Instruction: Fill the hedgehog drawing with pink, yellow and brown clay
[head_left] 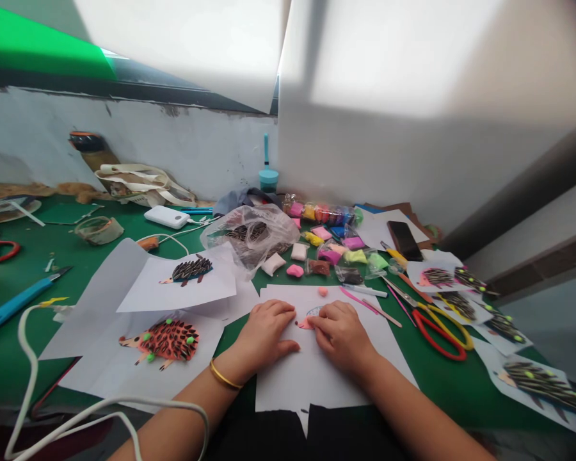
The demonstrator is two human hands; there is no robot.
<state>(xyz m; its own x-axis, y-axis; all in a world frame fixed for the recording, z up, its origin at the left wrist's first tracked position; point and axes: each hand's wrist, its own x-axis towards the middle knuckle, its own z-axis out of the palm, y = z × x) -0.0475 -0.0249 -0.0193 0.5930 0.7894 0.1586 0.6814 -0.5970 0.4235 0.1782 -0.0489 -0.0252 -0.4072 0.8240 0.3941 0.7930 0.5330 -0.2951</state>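
A sheet of white paper (326,378) lies in front of me, with a partly drawn hedgehog on it. Pink clay (304,324) forms the hedgehog's pointed face, with a dark dot at the nose; the outlined body (313,311) behind it is partly covered by my fingers. My left hand (269,330) rests flat on the paper to the left of the face, thumb apart from the fingers, holding nothing. With curled fingers, my right hand (340,333) presses its thumb and fingertips against the right end of the pink clay. A small ball of pink clay (322,291) sits above, near the paper's top edge.
Clay packets (355,256) and a plastic bag of striped seeds (254,234) lie beyond the paper. At right are scissors (441,333), a phone (404,240) and hedgehog pictures (502,330). A finished hedgehog picture (166,339), a blue cutter (19,304) and white cable (24,339) lie left.
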